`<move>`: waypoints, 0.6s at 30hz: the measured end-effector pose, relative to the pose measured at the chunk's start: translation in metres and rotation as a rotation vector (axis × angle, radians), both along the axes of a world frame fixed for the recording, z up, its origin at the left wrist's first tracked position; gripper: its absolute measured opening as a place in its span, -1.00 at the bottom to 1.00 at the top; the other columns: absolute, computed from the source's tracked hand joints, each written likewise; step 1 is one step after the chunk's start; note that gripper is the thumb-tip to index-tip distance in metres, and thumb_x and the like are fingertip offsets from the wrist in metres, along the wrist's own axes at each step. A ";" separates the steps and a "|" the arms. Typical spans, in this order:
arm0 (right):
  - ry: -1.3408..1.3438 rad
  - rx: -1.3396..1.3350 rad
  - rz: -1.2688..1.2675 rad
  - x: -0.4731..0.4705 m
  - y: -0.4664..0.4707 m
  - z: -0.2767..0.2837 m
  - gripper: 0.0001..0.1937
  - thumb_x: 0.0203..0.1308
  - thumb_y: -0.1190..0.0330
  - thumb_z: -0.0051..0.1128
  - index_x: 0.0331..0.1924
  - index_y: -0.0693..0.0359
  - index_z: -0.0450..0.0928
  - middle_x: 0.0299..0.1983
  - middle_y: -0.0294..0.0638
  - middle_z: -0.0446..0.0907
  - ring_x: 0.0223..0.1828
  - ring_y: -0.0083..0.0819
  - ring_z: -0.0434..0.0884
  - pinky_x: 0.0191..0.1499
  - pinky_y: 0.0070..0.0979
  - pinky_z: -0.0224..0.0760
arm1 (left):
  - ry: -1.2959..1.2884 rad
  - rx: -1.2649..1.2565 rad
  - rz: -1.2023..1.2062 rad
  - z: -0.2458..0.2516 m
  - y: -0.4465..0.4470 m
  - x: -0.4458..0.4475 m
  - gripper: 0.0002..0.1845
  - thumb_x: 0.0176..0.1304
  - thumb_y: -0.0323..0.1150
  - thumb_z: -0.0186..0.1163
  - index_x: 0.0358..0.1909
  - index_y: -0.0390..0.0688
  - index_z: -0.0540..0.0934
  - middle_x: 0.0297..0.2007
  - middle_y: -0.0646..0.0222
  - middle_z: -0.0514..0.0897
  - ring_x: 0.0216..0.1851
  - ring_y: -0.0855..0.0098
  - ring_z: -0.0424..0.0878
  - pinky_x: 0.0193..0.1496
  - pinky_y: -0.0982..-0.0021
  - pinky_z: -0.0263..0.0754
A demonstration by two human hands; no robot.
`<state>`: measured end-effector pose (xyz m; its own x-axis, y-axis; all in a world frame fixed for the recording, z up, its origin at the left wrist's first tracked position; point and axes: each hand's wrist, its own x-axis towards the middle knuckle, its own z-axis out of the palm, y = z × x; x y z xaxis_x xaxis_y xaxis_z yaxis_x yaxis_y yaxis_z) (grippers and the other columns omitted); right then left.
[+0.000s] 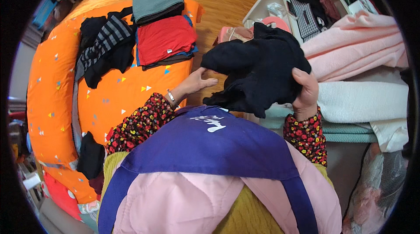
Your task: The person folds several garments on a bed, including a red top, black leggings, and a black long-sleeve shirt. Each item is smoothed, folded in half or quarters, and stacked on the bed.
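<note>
A crumpled black garment point(269, 60) hangs in front of my chest, above the gap between the orange sofa or bed and the shelving. My right hand point(305, 89) grips its right side, with the thumb lying over the cloth. On the other side, my left hand point(200, 81) has its fingertips at the garment's lower left edge, partly hidden behind it. The left thumb stands apart from the cloth, so whether that hand grips is unclear.
On the orange bedding point(108, 102) lie a red folded stack point(165, 38), a grey-green textured folded cloth point(157, 4) and a loose striped garment point(106, 42). At right, a pink towel point(357, 47) and a white towel point(362, 101) rest by an open drawer point(279, 1).
</note>
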<state>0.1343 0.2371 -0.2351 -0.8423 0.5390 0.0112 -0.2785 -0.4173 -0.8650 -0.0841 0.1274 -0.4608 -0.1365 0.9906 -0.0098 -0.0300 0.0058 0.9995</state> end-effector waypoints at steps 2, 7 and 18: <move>0.044 0.041 -0.016 -0.004 -0.006 0.010 -0.37 -0.15 0.47 0.05 0.13 0.48 0.20 0.02 0.03 0.43 0.03 -0.19 0.47 0.13 -0.30 0.30 | -0.200 -0.124 -0.178 0.003 0.002 0.006 -0.28 0.08 -0.18 0.25 0.19 -0.35 0.19 0.09 0.17 0.41 0.12 0.37 0.35 0.16 0.34 0.22; 0.003 0.212 0.029 -0.018 -0.017 0.016 -0.23 -0.28 0.38 0.20 0.16 0.44 0.19 0.03 -0.07 0.43 0.05 -0.28 0.44 0.14 -0.44 0.25 | -0.339 -0.090 -0.281 0.018 0.010 0.029 -0.41 0.14 -0.23 0.16 0.13 -0.35 0.26 0.08 0.21 0.43 0.10 0.34 0.37 0.15 0.34 0.23; -0.108 0.080 -0.404 0.030 0.006 0.019 -0.40 -0.20 0.62 0.01 0.10 0.45 0.25 -0.05 -0.04 0.49 -0.06 -0.28 0.53 0.07 -0.38 0.37 | 0.202 0.072 0.249 0.098 -0.010 -0.057 -0.66 0.24 -0.31 0.00 -0.04 -0.33 0.44 -0.06 0.26 0.54 -0.07 0.34 0.49 0.01 0.34 0.34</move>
<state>0.1643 0.2430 -0.2160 -0.5625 0.8268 -0.0103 -0.3120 -0.2238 -0.9233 -0.1409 0.1176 -0.3627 -0.3664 0.9239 0.1106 0.1772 -0.0474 0.9830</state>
